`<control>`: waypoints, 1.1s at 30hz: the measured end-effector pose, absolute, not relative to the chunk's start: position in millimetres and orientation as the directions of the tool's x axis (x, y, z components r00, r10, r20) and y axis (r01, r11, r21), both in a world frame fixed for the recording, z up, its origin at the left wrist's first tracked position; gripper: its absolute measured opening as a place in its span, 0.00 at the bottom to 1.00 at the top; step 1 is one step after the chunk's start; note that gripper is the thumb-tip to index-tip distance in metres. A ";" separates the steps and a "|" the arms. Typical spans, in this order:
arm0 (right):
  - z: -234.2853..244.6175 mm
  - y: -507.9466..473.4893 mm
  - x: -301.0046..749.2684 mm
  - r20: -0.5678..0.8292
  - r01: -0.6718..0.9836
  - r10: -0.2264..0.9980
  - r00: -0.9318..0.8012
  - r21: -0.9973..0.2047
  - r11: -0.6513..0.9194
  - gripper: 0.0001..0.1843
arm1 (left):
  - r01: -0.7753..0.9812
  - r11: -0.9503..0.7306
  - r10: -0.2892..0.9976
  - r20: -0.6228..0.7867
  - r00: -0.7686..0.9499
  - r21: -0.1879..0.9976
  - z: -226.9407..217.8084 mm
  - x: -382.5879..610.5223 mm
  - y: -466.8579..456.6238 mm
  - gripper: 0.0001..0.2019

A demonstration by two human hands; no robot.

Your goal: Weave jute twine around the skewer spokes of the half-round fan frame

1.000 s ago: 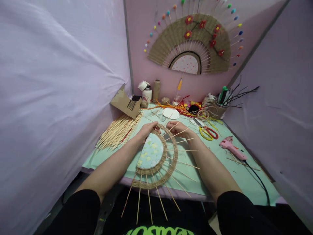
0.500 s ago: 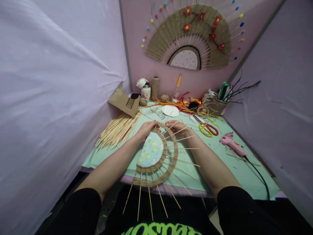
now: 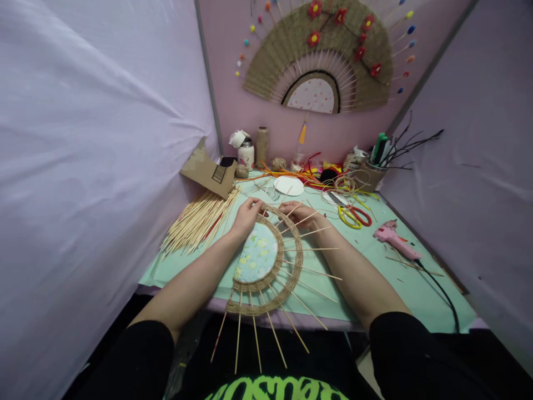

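Note:
A half-round woven fan [image 3: 287, 289] slants over the table's near edge, its thin sticks pointing toward me and to the right. Pale blue patterned cloth [image 3: 257, 253] covers its middle, bordered by a woven inner band. A second woven band of brown cord lies farther out, with bare stick between the two. At the fan's far end my left hand [image 3: 247, 216] pinches the woven edge between thumb and fingers. My right hand [image 3: 300, 215] is closed just right of that end, partly behind the sticks. What its fingertips grip is too small to make out.
Loose sticks [image 3: 195, 225] lie left beside torn cardboard [image 3: 210, 172]. To the right are scissors [image 3: 353, 216] and a pink glue gun [image 3: 397, 241] with a black cable. Cords, a white oval [image 3: 288, 186] and a bottle [image 3: 246, 154] stand behind. A larger fan [image 3: 283, 53] hangs on the wall.
Both hands and the fan's far end appear slightly higher in view. My right hand has shifted a little left; the view itself has tilted slightly. The left hand keeps its grip.

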State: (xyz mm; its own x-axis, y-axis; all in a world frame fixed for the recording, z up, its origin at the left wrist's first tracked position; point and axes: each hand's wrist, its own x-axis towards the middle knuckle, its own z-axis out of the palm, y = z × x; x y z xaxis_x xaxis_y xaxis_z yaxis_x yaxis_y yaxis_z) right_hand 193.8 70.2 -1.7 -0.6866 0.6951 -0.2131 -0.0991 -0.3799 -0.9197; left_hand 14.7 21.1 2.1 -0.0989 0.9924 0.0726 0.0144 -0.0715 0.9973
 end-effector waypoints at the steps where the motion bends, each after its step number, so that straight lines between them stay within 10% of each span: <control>1: -1.2 70.0 192.7 -0.211 -0.102 0.697 -0.685 -0.920 -0.379 0.14 | 0.014 -0.074 0.992 0.075 -0.101 0.997 2.3 14.2 21.3 0.08; 12: 0.8 67.9 192.4 -0.229 -0.109 0.728 -0.647 -0.916 -0.385 0.14 | -0.207 0.189 0.982 -0.182 0.052 0.960 3.5 5.1 26.6 0.14; 33: 32.4 123.8 205.3 -0.049 -0.381 0.912 -0.407 -0.898 -0.218 0.14 | -0.313 0.206 0.976 -0.172 0.133 0.927 1.4 12.1 24.3 0.12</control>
State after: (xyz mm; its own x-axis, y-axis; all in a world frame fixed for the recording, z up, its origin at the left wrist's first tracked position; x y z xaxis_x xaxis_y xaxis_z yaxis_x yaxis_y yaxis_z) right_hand 205.3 123.8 32.4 -0.4066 0.9123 -0.0491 -0.3813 -0.2182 -0.8983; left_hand 12.1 24.3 1.4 0.1329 0.9761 -0.1720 -0.3127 0.2060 0.9273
